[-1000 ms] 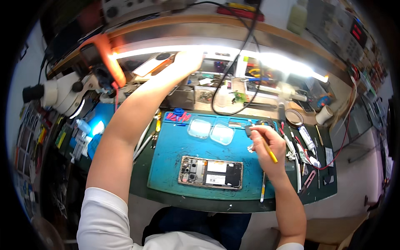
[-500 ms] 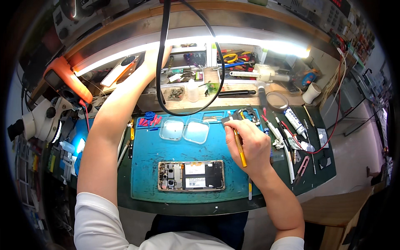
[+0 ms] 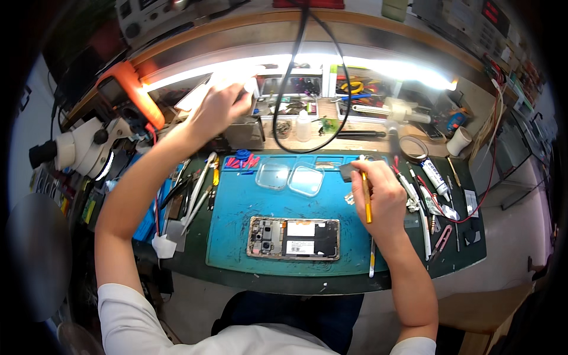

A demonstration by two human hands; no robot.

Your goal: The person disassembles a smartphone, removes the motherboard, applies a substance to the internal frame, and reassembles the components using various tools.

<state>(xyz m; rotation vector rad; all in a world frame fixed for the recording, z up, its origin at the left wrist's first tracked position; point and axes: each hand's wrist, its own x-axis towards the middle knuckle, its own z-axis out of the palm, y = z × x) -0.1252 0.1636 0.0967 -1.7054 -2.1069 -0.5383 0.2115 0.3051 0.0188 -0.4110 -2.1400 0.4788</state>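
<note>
My left hand [image 3: 220,109] is raised by the bright light strip at the shelf, fingers curled together. It is blurred, with a dark spot at the fingertips that I cannot name. My right hand [image 3: 381,198], above the right side of the blue mat [image 3: 228,236], is closed round a slim gold-handled tool [image 3: 367,201]. A small dark flat piece [image 3: 348,172] shows at its fingertips. An opened phone [image 3: 327,239] lies flat on the mat, camera parts and boards bare at its left end. Behind it sit two small clear plastic trays [image 3: 272,176], side by side.
A black cable loop [image 3: 278,112] hangs over the bench. At left are a microscope [image 3: 71,148] and an orange multimeter [image 3: 139,97]. On the right lie a glue tube [image 3: 433,177], a tape roll [image 3: 414,148] and pink tweezers [image 3: 441,241]. Shelf bins [image 3: 290,89] hold parts.
My left hand has drawn back from the shelf and is now in full view. The whole view has shifted. My right hand still holds the gold-handled tool over the mat's right side.
</note>
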